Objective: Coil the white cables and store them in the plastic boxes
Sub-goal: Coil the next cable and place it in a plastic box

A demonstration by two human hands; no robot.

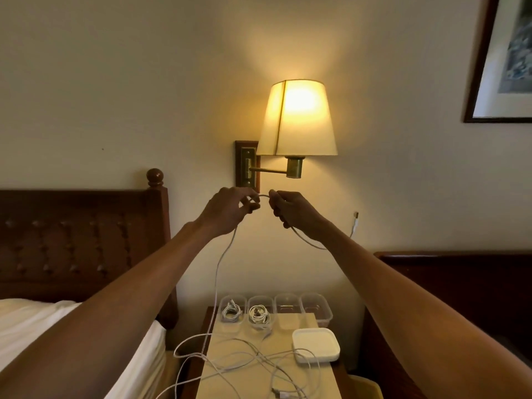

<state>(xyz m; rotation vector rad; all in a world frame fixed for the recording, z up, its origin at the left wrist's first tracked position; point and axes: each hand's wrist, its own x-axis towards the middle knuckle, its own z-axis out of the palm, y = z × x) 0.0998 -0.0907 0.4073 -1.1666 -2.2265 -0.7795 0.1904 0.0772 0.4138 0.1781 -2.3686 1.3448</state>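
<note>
left hand (230,210) and right hand (290,210) each pinch 1 white cable (218,263), starting a loop; 2 of 4 plastic boxes (326,313) at nightstand (322,381) back edge hold coils (259,313), 2 look empty, loose cables (259,361) left at front.

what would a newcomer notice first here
The lit wall lamp glows at centre. Just below it, the left hand and right hand pinch a white cable that trails down to the nightstand, where loose cables sprawl before four plastic boxes.
</note>
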